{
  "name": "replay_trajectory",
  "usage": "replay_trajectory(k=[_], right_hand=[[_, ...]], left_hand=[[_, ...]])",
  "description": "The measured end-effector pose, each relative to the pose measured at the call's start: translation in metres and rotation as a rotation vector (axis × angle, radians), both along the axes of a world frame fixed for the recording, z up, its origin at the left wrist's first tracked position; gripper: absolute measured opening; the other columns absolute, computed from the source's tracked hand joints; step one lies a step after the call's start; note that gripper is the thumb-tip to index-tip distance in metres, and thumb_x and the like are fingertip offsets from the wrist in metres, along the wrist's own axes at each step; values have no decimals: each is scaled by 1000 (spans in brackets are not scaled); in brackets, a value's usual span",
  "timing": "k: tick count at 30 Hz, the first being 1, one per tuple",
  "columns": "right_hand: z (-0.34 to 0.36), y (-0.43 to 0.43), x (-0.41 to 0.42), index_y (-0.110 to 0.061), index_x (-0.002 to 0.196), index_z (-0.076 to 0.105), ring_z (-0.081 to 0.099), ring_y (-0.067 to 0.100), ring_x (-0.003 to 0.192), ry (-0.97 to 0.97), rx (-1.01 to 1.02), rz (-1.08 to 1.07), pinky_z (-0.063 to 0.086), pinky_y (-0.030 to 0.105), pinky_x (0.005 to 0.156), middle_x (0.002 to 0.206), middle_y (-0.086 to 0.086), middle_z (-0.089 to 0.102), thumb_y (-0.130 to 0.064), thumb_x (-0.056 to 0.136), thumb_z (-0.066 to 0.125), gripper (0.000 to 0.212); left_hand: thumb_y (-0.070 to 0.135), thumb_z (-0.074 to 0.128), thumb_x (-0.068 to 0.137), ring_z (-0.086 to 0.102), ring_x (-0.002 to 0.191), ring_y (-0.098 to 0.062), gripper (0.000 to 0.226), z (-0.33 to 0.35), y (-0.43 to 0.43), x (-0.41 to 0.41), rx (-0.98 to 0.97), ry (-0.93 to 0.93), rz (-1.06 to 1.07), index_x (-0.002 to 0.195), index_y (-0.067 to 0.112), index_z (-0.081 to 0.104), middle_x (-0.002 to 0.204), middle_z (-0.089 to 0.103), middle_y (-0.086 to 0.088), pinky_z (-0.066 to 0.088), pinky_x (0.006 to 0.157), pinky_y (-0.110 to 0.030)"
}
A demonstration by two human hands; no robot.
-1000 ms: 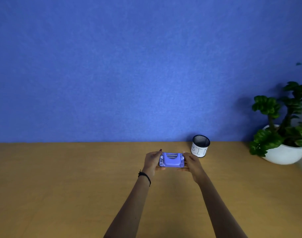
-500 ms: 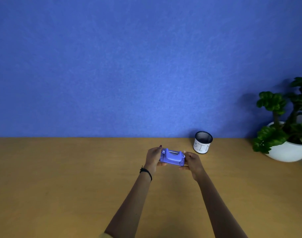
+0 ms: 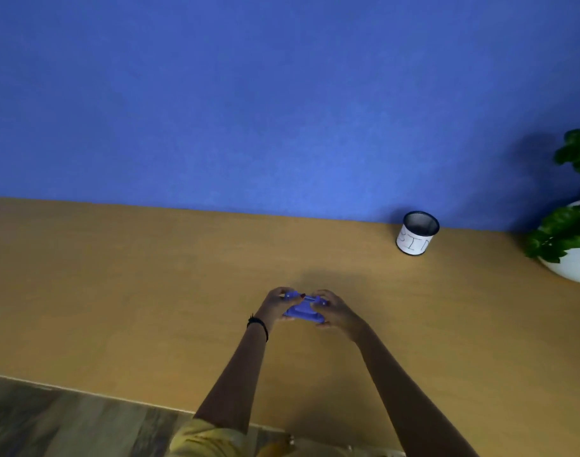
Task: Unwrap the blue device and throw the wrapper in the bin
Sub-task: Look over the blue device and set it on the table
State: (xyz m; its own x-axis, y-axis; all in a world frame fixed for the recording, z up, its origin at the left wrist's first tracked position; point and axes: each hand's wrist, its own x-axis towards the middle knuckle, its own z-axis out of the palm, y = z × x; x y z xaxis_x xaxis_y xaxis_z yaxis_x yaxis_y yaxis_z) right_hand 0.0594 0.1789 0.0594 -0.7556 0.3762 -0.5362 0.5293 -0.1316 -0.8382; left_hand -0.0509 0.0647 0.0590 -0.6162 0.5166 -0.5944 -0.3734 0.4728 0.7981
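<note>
The blue device [image 3: 302,312] is a small purple-blue handheld gadget, held above the wooden table [image 3: 150,291] between both hands. My left hand [image 3: 275,304] grips its left end and my right hand [image 3: 334,312] grips its right end, fingers curled over the top edge. Any wrapper on it is too faint to make out. The bin [image 3: 416,233], a small white cylinder with a dark rim and "BIN" written on it, stands at the back right against the wall, well away from the hands.
A potted plant in a white pot [image 3: 569,245] sits at the far right edge. A blue wall [image 3: 282,110] backs the table. The table's front edge and wood floor [image 3: 67,420] show at the lower left.
The view has tilted down and left, bringing the table's front edge into sight. Both hands have drawn the device closer and tipped it, fingers now curled over its top.
</note>
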Motion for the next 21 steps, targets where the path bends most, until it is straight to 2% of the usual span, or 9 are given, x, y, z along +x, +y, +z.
replay_trajectory(k=[3, 6, 8, 9, 11, 13, 14, 17, 21], right_hand=[[-17, -24, -5, -6, 132, 43, 54, 20, 93, -9, 52, 112, 50, 17, 51, 110, 8, 51, -9, 90, 58, 45], [-31, -48, -11, -2, 129, 46, 53, 21, 91, -16, 136, 202, 48, 23, 55, 108, 9, 52, -6, 86, 63, 47], [-35, -62, -16, 1, 126, 50, 57, 26, 93, -12, 240, 274, 48, 30, 63, 110, 15, 57, -5, 80, 69, 50], [-37, -69, -18, 2, 125, 51, 59, 30, 100, -19, 299, 313, 49, 32, 73, 116, 19, 58, -4, 78, 72, 52], [-41, -81, -20, -1, 125, 52, 56, 34, 112, -33, 393, 369, 45, 34, 89, 125, 23, 54, -5, 75, 73, 55], [-45, -92, -21, -3, 126, 52, 54, 36, 113, -39, 473, 379, 43, 36, 94, 126, 25, 51, -6, 77, 68, 51], [-48, -96, -21, -4, 126, 53, 54, 36, 113, -42, 517, 377, 42, 36, 95, 125, 25, 51, -6, 80, 64, 48], [-50, -107, -20, -8, 124, 54, 50, 37, 114, -55, 596, 355, 40, 35, 96, 123, 24, 51, -4, 84, 54, 40], [-52, -114, -18, -7, 122, 56, 45, 35, 117, -73, 646, 363, 37, 33, 98, 127, 21, 48, -5, 84, 53, 38]], left_hand=[[17, 69, 88, 61, 88, -26, 21, -18, -27, 4, -46, -5, 87, 104, 11, 56, 98, 61, -12, 55, 63, -27], [12, 66, 90, 60, 68, -21, 14, -30, -54, 8, -67, 35, 140, 99, 7, 56, 81, 60, -10, 53, 48, -18], [9, 66, 90, 57, 60, -15, 12, -34, -67, 9, -104, 81, 179, 97, 5, 57, 79, 58, -10, 49, 40, -13], [10, 66, 89, 57, 61, -16, 12, -37, -72, 10, -128, 105, 195, 97, 4, 58, 84, 58, -11, 49, 40, -13], [13, 66, 89, 60, 73, -25, 18, -41, -81, 10, -163, 137, 219, 101, 0, 62, 91, 59, -14, 56, 51, -23], [16, 65, 90, 61, 84, -28, 24, -45, -88, 12, -212, 175, 220, 103, -4, 62, 94, 61, -18, 58, 74, -41], [17, 65, 90, 63, 89, -31, 28, -48, -92, 14, -237, 194, 226, 105, -6, 62, 97, 63, -21, 56, 81, -46], [18, 63, 92, 63, 99, -37, 34, -51, -98, 20, -255, 222, 258, 115, -6, 59, 112, 63, -27, 55, 84, -48], [17, 61, 93, 62, 101, -38, 34, -53, -103, 23, -298, 329, 225, 114, -8, 59, 112, 63, -28, 53, 84, -45]])
